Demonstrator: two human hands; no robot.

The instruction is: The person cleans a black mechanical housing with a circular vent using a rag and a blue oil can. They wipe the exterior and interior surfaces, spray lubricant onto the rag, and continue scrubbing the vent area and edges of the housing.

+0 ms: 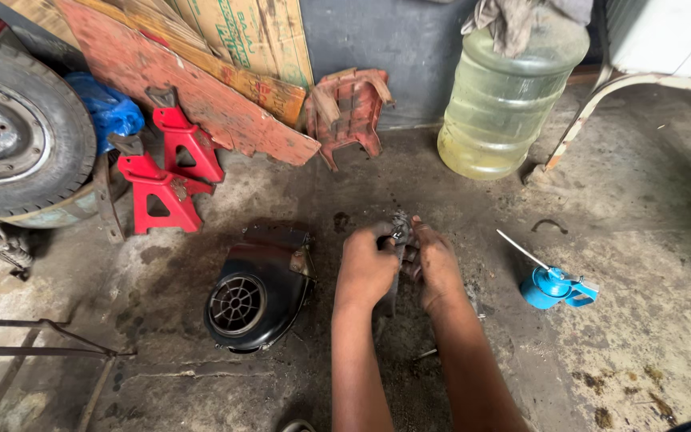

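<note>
Both my hands are together low over the oily concrete floor, closed on one small, dirty metal part [401, 226]. My left hand [365, 268] grips its left side and my right hand [435, 268] its right side. A dark strip of the part hangs down between my palms. Most of the part is hidden by my fingers. A black round fan cover [256, 292] with a grilled opening lies on the floor just left of my left hand.
A blue oil can [554, 286] with a long spout lies to the right. Two red jack stands [168, 168], a wheel [9, 132], a red board and cardboard stand at the back left. A large clear water jug [505, 96] and a red plastic cover [349, 108] are behind.
</note>
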